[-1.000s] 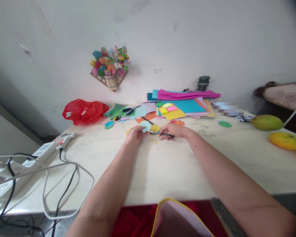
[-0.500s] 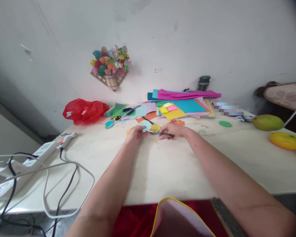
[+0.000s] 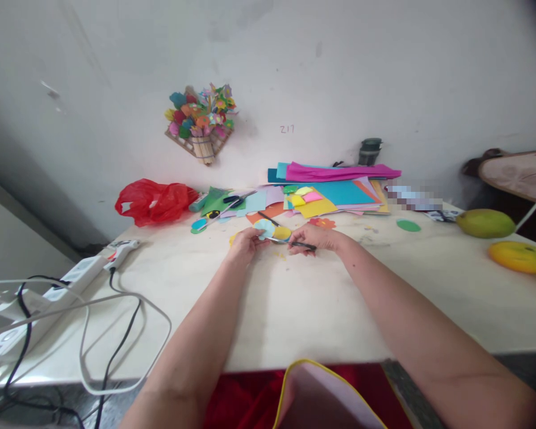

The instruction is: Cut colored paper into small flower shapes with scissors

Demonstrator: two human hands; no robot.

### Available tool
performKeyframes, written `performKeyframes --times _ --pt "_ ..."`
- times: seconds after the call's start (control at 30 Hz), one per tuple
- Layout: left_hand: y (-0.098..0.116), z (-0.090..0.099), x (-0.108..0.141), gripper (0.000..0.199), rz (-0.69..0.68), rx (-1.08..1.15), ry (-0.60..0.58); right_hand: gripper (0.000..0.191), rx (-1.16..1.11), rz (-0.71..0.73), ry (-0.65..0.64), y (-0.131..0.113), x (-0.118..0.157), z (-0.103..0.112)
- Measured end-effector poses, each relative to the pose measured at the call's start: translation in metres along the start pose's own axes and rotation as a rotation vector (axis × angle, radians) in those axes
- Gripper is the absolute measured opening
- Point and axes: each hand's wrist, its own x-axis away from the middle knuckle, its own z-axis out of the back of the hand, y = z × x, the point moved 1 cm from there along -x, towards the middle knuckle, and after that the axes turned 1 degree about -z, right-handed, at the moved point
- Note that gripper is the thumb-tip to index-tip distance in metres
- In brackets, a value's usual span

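My left hand (image 3: 246, 243) pinches a light-blue paper disc (image 3: 264, 227) by its lower left edge, above the table. In my right hand (image 3: 310, 238) are scissors (image 3: 304, 245) with black handles, their metal blades pointing left at the disc's lower edge. Whether the blades are apart is too small to tell. A yellow paper round (image 3: 281, 233) lies right behind the blades, between my hands. Just beyond my right hand is an orange-red paper flower (image 3: 322, 223). A thin dark stick-like thing (image 3: 268, 218) lies behind the blue disc.
Coloured sheets (image 3: 351, 193) are stacked along the wall, beside black-handled scissors (image 3: 233, 201) and a red plastic bag (image 3: 156, 201). A power strip (image 3: 78, 271) with cables occupies the left. A green paper oval (image 3: 408, 225) and mangoes (image 3: 486, 223) lie right. Paper flowers (image 3: 201, 116) hang above.
Both hands keep nearly the same place and grip. The blue disc seems slightly turned between my fingers; the whole view has shifted a little.
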Motion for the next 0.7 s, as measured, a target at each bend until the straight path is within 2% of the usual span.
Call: performKeyframes --times 0.27,0.47,0.57,0.7 --pt "0.000 0.002 -0.002 0.008 -0.109 0.037 -0.002 0.040 0.074 -0.030 -0.034 -0.002 0.001 0.002" --pt "0.001 0.005 -0.002 0.009 -0.147 0.076 0.000 0.038 0.095 -0.032 -0.103 0.005 0.009 0.015" --pt "0.001 0.006 -0.002 0.009 -0.163 0.101 0.004 0.037 0.098 -0.027 -0.076 0.009 0.013 0.021" --pt "0.000 0.007 -0.003 0.009 -0.168 0.155 0.034 0.036 0.106 -0.015 0.041 0.010 0.012 0.021"
